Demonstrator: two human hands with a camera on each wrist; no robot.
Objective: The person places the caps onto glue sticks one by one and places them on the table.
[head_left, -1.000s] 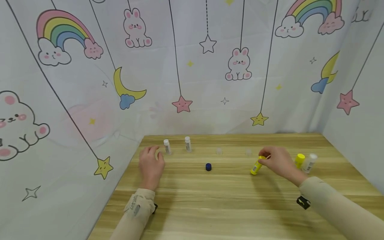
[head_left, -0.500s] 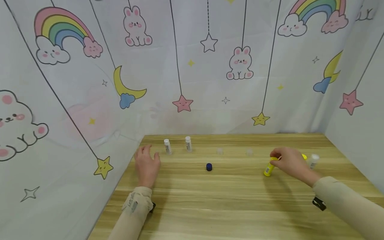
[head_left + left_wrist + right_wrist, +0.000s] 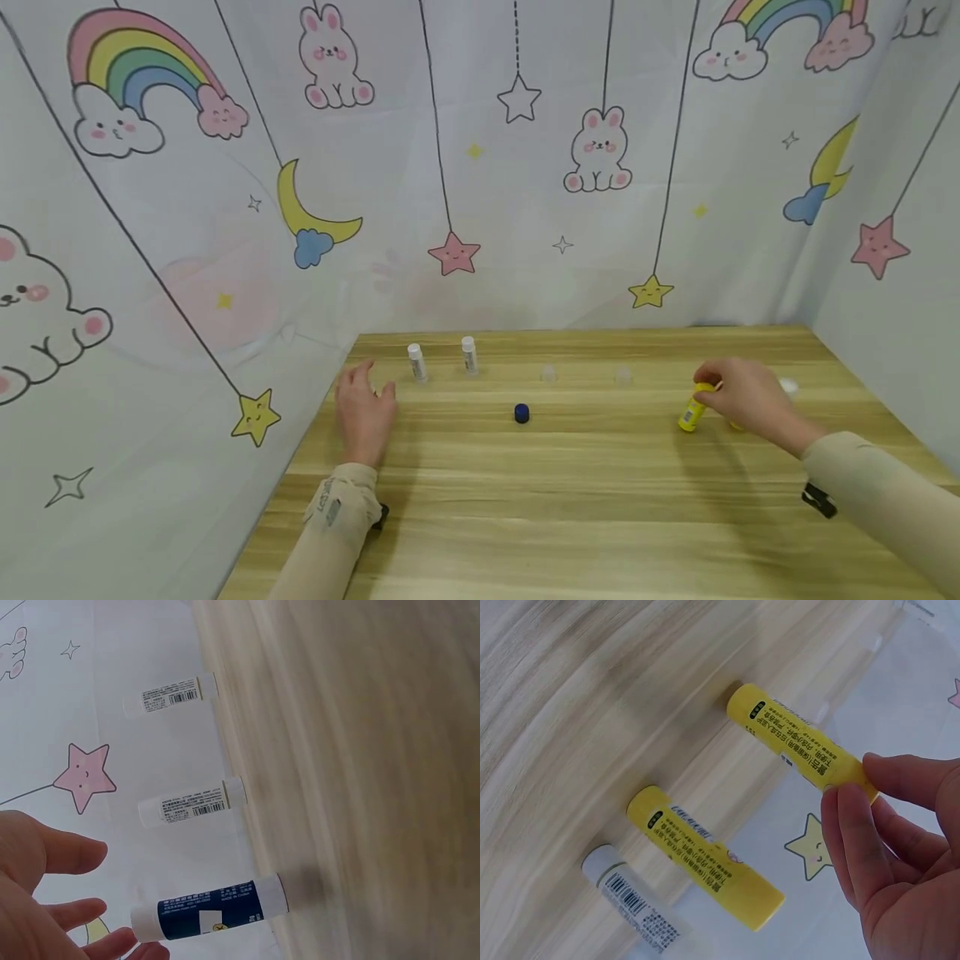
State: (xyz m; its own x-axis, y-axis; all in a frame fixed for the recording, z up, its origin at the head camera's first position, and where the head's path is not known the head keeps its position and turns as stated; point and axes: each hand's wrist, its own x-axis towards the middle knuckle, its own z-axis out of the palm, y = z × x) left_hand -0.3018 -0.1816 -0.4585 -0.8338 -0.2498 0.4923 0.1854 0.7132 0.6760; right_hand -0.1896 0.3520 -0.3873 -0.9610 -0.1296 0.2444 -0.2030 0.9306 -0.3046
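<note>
My right hand pinches the top end of a yellow glue stick between thumb and fingers. Its lower end is close to the wooden table, and it leans slightly in the head view. Beside it, in the right wrist view, stand a second yellow glue stick and a white one, mostly covered by my hand in the head view. On the left, my left hand has loosely spread fingers. Its fingertips overlap the white cap end of a dark blue glue stick in the left wrist view; my hand hides that stick from the head camera.
Two white glue sticks stand upright at the back left of the table. A small navy cap sits mid-table, with two small translucent pieces behind it. A printed cloth rises along the back and sides.
My right hand has carried the yellow glue stick rightward, toward the other yellow and white sticks. The left hand has shifted slightly left, its fingers spreading.
</note>
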